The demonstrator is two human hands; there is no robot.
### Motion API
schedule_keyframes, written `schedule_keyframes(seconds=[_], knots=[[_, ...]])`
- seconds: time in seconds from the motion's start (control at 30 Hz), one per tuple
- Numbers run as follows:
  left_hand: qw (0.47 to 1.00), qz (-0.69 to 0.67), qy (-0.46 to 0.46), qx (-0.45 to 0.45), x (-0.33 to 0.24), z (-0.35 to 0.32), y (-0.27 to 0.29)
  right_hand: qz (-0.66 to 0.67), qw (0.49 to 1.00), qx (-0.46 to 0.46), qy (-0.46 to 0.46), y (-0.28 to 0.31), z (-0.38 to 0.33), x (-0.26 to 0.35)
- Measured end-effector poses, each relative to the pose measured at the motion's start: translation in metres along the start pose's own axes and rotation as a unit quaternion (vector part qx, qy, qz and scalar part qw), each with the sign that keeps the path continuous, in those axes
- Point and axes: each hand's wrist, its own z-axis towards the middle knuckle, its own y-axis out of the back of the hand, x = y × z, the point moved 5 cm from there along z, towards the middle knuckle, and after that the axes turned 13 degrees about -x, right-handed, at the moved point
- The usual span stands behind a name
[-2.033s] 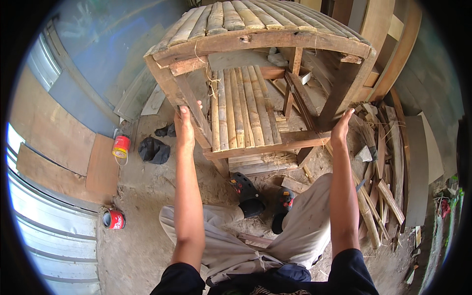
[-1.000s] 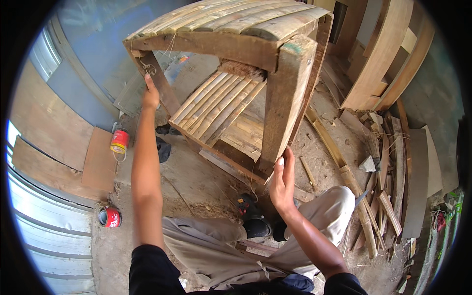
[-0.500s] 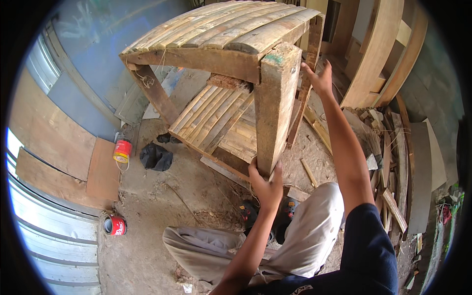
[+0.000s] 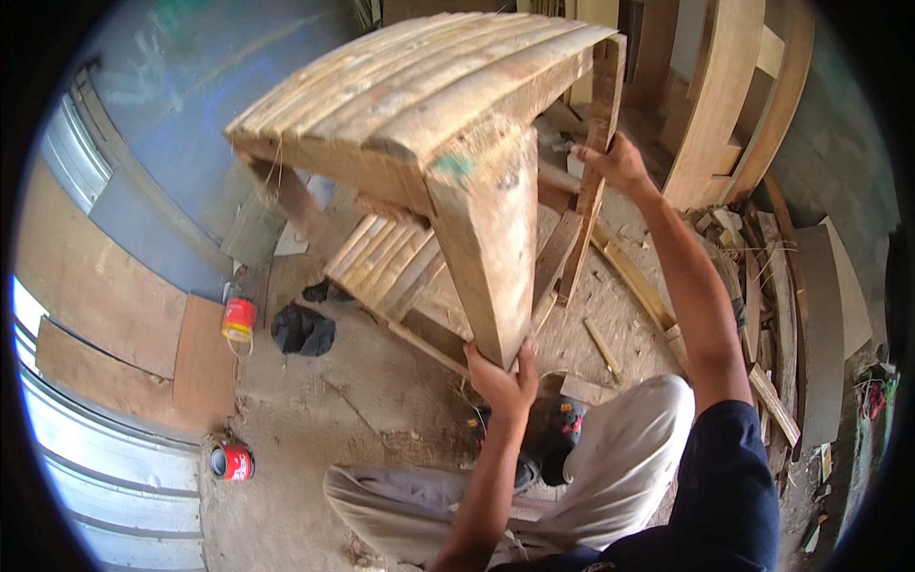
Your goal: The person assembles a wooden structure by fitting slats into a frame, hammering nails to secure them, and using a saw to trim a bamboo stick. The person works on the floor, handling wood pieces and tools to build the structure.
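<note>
two packages show, both small round cans on the dusty floor [image 4: 315, 419] at the left. one red can [image 4: 238, 318] stands upright just beside the edge of a brown board [image 4: 205, 357], near a dark crumpled cloth [image 4: 303, 330]; it has a yellow band around its upper part, a pale lid and a thin wire handle hanging down its side. the second red can [image 4: 232, 462] lies on its side nearer the corrugated metal sheet [image 4: 105, 477], its round pale end facing the camera, well apart from the first. no signs or screens show
</note>
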Motion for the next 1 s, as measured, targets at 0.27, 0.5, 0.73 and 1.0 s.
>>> schedule_keyframes(seconds=[0.27,0.5,0.73,1.0], knots=[[0.998,-0.026,-0.05,-0.036,0.063,0.087,0.037,-0.056,0.997,-0.027,-0.049,0.05,-0.074,0.038],[0.996,-0.066,-0.055,0.016,0.129,0.161,0.051,-0.084,0.985,-0.128,-0.081,0.086,-0.16,0.09],[0.993,-0.093,-0.067,0.028,0.165,0.202,0.043,0.002,0.981,-0.178,-0.083,0.094,-0.214,0.102],[0.989,-0.104,0.099,0.012,0.164,0.208,0.045,0.306,0.947,-0.073,-0.072,0.049,-0.235,0.04]])
